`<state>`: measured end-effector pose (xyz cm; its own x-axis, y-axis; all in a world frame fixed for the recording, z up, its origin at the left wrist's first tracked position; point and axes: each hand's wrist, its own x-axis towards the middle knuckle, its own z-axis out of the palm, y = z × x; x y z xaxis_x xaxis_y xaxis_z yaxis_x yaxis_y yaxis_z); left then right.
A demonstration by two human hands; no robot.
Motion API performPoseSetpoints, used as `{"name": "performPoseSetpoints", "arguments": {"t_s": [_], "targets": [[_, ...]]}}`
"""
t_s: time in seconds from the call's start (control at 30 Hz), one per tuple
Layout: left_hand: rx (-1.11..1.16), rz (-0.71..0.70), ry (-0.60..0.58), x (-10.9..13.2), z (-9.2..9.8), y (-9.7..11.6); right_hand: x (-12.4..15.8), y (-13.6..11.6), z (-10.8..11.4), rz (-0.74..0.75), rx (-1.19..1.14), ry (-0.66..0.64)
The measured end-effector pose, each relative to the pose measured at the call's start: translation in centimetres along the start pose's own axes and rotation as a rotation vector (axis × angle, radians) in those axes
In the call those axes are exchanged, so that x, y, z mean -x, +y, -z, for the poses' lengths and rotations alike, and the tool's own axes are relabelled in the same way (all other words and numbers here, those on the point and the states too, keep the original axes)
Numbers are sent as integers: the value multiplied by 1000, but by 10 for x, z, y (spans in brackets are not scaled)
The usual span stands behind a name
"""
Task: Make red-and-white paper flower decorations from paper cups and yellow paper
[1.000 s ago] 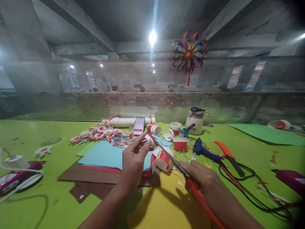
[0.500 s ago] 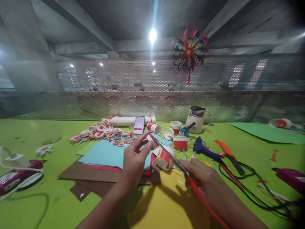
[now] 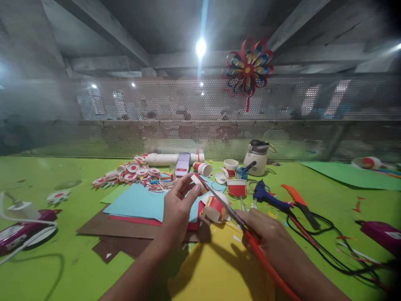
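My left hand [image 3: 178, 205] pinches a small white piece of paper with a red edge [image 3: 196, 180] between thumb and fingers. My right hand [image 3: 266, 230] is wrapped round the red handles of a pair of scissors [image 3: 230, 212]. Their blades point up and left, with the tips against the paper piece; whether the blades are parted is hard to make out. Just below the blades, a red and white paper cup [image 3: 215, 209] lies on its side. Yellow paper [image 3: 219, 271] spreads under both hands.
Blue sheets [image 3: 134, 202] lie over brown card [image 3: 115, 230] at left, near a pile of red and white paper discs [image 3: 133, 168]. A phone [image 3: 182, 164] leans on a white roll. To the right are a glue gun [image 3: 271, 196], an orange-handled knife [image 3: 294, 194] and black cables [image 3: 332, 255].
The fingers of my left hand have drawn back a little, and more of the white paper piece shows. The scissors and my right hand have barely moved.
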<state>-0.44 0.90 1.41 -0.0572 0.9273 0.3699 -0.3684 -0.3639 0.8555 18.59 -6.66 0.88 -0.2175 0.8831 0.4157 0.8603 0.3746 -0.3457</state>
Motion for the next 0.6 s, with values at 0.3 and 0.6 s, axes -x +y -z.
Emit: {"name": "performPoseSetpoints", "arguments": {"t_s": [0.3,0.6], "targets": [[28,-7,-23,0,-2,5,-1,6,-4,4,-51,-48],[31,0,2,4,-6,8,-1,5,-5,-4,-64,-74]]}}
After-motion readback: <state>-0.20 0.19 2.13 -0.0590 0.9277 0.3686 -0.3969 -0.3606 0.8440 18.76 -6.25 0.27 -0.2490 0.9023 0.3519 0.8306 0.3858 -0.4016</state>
